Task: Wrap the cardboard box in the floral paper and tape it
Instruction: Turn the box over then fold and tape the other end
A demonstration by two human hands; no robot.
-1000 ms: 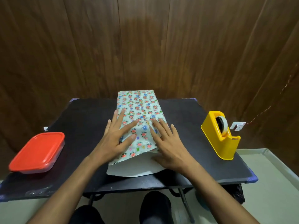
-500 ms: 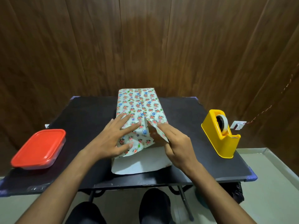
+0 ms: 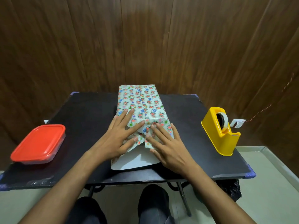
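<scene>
Right hand (image 3: 168, 147) back flat beside left hand (image 3: 118, 139), fingers straight on floral paper (image 3: 142, 102), long axis front-to-back

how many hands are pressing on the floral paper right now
2. The left hand lies flat on the near left side of the floral paper, and the right hand lies flat on its near right fold. No other hand is in view.

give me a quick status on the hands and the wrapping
Left hand and right hand flat, pressing side flaps down at near end. Floral paper round the box, white bottom flap unfolded. Tape dispenser untouched at right, nothing in the way.
</scene>
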